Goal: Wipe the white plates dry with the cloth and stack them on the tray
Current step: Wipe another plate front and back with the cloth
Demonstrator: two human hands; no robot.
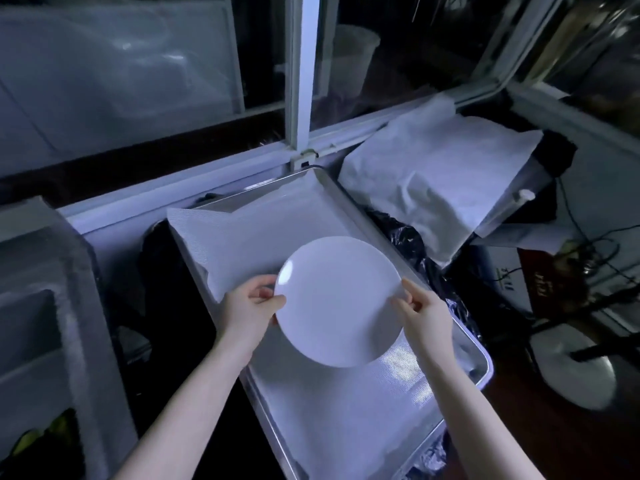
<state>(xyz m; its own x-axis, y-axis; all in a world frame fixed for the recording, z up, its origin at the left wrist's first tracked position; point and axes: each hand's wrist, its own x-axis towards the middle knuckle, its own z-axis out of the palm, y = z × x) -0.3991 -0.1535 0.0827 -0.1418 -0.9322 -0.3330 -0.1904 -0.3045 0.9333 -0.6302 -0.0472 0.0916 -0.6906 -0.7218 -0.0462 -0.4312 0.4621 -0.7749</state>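
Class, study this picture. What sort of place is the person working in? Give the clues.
Probably a cluttered utility or storage corner beside a window, not a tidy kitchen: the white window frame, a lined metal tray amid black plastic bags, and loose cables at right.

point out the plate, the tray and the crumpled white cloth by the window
plate (341,301), head view, centre of its face
tray (263,195), head view, bare metal at its far corner
crumpled white cloth (433,174), head view, middle of its folds
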